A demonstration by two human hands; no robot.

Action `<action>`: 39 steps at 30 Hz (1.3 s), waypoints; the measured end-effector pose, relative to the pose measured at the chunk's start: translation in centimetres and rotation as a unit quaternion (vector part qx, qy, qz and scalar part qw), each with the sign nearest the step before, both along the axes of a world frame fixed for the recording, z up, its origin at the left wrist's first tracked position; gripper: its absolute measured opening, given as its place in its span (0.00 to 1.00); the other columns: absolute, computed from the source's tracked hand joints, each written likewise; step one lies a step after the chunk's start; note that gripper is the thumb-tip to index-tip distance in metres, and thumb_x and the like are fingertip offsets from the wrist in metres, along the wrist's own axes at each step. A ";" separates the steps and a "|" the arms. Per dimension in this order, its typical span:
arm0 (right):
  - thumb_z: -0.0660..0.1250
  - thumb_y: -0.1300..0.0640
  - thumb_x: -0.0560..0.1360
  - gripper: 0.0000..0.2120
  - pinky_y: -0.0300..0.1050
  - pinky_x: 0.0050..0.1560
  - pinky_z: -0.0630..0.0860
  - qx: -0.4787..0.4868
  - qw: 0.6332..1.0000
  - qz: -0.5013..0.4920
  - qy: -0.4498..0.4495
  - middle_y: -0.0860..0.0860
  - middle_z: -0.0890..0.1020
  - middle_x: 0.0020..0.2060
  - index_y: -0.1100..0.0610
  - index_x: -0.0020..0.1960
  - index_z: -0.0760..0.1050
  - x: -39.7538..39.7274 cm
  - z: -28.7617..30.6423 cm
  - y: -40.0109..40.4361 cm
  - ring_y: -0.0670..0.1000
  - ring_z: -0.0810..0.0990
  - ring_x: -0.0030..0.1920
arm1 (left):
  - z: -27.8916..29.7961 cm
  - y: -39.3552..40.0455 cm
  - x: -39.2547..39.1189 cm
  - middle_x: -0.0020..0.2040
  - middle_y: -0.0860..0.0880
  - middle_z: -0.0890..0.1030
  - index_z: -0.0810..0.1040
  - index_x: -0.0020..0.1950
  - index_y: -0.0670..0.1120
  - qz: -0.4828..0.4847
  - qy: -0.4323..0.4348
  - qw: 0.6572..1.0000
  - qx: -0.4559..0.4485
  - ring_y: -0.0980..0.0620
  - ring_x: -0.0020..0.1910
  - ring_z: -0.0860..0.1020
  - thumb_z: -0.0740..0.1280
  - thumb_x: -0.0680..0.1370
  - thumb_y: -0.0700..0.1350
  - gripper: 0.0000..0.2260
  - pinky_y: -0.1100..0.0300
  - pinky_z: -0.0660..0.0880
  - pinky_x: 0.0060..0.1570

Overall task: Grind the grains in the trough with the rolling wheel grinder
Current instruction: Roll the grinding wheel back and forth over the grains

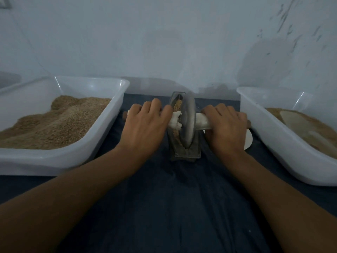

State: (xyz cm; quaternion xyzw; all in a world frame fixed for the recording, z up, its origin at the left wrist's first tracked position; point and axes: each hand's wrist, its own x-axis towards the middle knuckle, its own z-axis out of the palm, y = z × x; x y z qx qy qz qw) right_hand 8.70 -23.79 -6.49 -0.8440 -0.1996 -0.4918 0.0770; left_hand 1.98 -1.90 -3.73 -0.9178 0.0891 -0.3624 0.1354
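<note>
Between two white tubs (116, 106), the wheel (188, 121) is set in the trough (186, 152), whose long axis runs away from the body; its crosswise axle is gripped equally near by the left hand (145, 125) and right hand (226, 125), fingers curled.

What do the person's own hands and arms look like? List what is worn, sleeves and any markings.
The left hand and the right hand are both bare: no gloves, and no rings show on the visible fingers. Both forearms are uncovered up to the picture's lower edge, so no sleeve is in view. No watch, bracelet or band shows at either wrist, and no markings show in this dim light.
</note>
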 end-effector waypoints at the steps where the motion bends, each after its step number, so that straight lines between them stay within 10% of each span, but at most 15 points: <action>1: 0.70 0.59 0.70 0.11 0.47 0.45 0.56 -0.003 1.000 -0.001 0.005 0.47 0.72 0.40 0.50 0.50 0.75 0.0 0.0 0.0 0.52 0.70 0.41 | -0.2 0.0 0.3 0.45 0.47 0.69 0.68 0.52 0.47 -0.002 0.003 1.000 0.000 0.48 0.40 0.67 0.60 0.73 0.37 0.09 0.52 0.68 0.42; 11: 0.68 0.61 0.71 0.07 0.47 0.40 0.54 -0.016 0.999 -0.010 0.042 0.49 0.73 0.37 0.52 0.46 0.73 1.8 -0.7 0.1 0.54 0.71 0.36 | -1.5 0.1 4.3 0.40 0.47 0.67 0.66 0.47 0.47 -0.024 -0.051 0.998 0.001 0.48 0.37 0.61 0.59 0.73 0.39 0.05 0.53 0.59 0.39; 23: 0.68 0.48 0.71 0.08 0.41 0.29 0.56 -0.132 0.952 -0.076 0.267 0.45 0.70 0.33 0.46 0.42 0.68 7.9 2.6 1.1 0.50 0.67 0.32 | -1.3 0.7 9.7 0.43 0.48 0.77 0.67 0.49 0.50 0.015 0.026 0.999 -0.028 0.45 0.40 0.77 0.69 0.73 0.45 0.11 0.53 0.63 0.38; 39: 0.75 0.50 0.64 0.10 0.46 0.38 0.79 -0.164 0.862 -0.044 0.478 0.50 0.81 0.37 0.50 0.40 0.76 13.3 5.4 1.6 0.51 0.80 0.36 | -0.3 0.6 14.0 0.40 0.49 0.79 0.68 0.54 0.48 0.034 -0.005 0.999 -0.017 0.44 0.35 0.79 0.64 0.77 0.42 0.08 0.54 0.63 0.35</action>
